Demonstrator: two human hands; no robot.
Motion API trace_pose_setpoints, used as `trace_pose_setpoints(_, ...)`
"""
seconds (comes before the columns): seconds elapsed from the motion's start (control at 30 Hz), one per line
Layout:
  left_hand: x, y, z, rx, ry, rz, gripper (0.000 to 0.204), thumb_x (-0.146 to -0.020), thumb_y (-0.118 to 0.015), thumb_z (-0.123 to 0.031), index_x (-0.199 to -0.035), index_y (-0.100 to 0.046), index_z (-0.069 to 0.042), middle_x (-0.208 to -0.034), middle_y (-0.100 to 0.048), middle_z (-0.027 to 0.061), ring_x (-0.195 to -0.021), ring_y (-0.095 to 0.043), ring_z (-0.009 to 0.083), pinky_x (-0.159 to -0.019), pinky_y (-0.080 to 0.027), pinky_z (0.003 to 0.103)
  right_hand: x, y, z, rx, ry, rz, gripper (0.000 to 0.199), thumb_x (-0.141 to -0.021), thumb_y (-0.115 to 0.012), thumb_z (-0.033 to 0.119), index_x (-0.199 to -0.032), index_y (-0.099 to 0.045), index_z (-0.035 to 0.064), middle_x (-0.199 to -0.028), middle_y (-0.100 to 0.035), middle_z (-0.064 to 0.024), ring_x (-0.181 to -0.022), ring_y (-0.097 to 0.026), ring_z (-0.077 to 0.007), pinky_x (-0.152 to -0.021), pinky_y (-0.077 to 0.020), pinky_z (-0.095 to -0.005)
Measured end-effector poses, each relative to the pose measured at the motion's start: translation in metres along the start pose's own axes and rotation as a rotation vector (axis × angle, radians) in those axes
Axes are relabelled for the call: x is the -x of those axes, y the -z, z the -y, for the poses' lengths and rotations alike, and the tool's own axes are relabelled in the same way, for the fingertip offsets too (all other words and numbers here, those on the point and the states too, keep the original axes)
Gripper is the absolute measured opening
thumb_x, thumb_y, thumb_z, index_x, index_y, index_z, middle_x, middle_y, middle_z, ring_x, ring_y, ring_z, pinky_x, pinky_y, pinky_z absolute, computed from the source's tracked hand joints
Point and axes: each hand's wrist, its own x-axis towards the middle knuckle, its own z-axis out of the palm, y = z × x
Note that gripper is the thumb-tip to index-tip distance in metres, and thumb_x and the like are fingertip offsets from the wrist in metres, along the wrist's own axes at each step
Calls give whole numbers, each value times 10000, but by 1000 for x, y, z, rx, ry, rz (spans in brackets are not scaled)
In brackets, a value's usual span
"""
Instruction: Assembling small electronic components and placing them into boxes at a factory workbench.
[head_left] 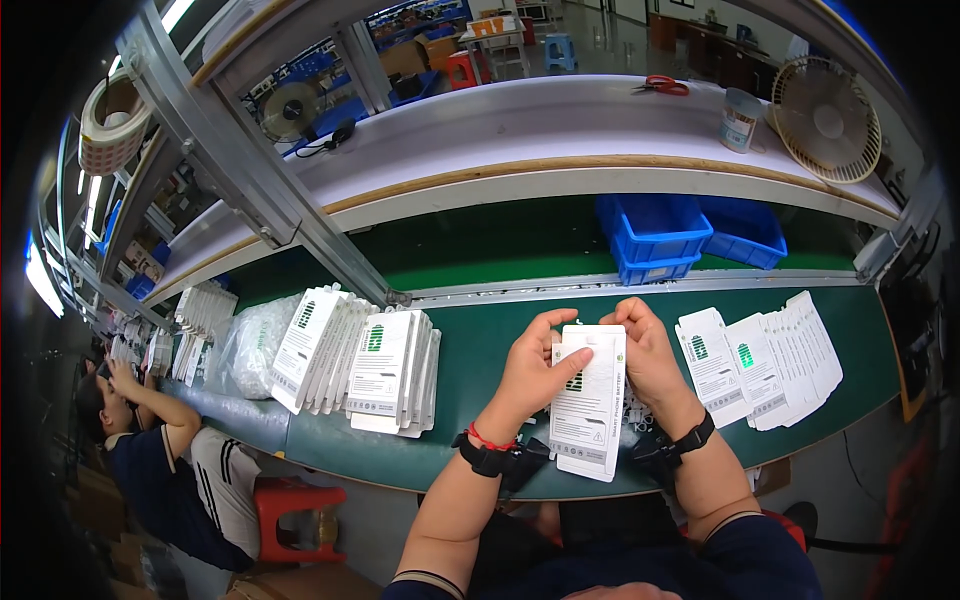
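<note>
I hold a flat white carton [590,405] with a green mark between both hands, over the green belt [480,340]. My left hand [535,365] grips its upper left side, thumb pressed on the front. My right hand [648,355] holds the upper right edge, fingers curled at the top. Both wrists wear black straps. Just right of my right hand lies a fanned row of flat white cartons [765,365]. To the left lie two stacks of the same white cartons [385,370], leaning against each other.
A clear bag of small parts [250,345] lies left of the stacks. Blue bins [655,235] sit behind the belt. On the shelf above are red scissors [662,85], a can [740,120] and a small fan [825,120]. Another person [165,450] works at the left on a red stool.
</note>
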Motion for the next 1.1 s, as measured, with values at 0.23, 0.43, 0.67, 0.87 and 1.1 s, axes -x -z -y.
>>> trace_pose_setpoints(0.23,-3,5,-3,116,-203,-241,428,-805,-641,26,-1191,-455,19,-999,-597,88,-878,-586,112,-765,-485,230,1,-7,1,-6,-113,-8,147,-893,-554,81,-1022,-511,26,-850,-601,-39,-745,-586,-84,-658,-482,-208)
trace_pose_setpoints(0.43,-7,18,-9,206,-287,-527,343,-862,-589,-11,-1168,-437,3,-977,-583,99,-858,-582,113,-744,-490,236,7,-7,0,288,-263,242,145,-915,-544,131,-907,-588,-7,-840,-629,-38,-728,-573,-61,-635,-469,-202)
trace_pose_setpoints(0.67,-1,23,-16,674,-24,-81,770,-842,-531,-555,-1365,-304,-37,-1251,-490,205,-1166,-496,294,-964,-419,420,9,-16,4,136,-275,161,167,-919,-536,143,-874,-594,-7,-815,-633,-32,-714,-579,-63,-645,-475,-205)
trace_pose_setpoints(0.87,1,9,-21,669,-25,178,1286,-474,-637,-819,-1372,-270,26,-1267,-446,282,-1171,-469,385,-987,-400,480,11,-18,1,115,-369,281,171,-922,-525,145,-910,-589,-13,-836,-641,-53,-714,-589,-75,-647,-480,-213)
trace_pose_setpoints(1.1,0,17,-17,656,-45,224,1217,-501,-715,-727,-1357,-284,22,-1209,-519,212,-1148,-513,312,-975,-431,429,12,-18,1,151,-353,270,170,-923,-525,141,-929,-587,-18,-847,-645,-63,-726,-595,-80,-658,-483,-216)
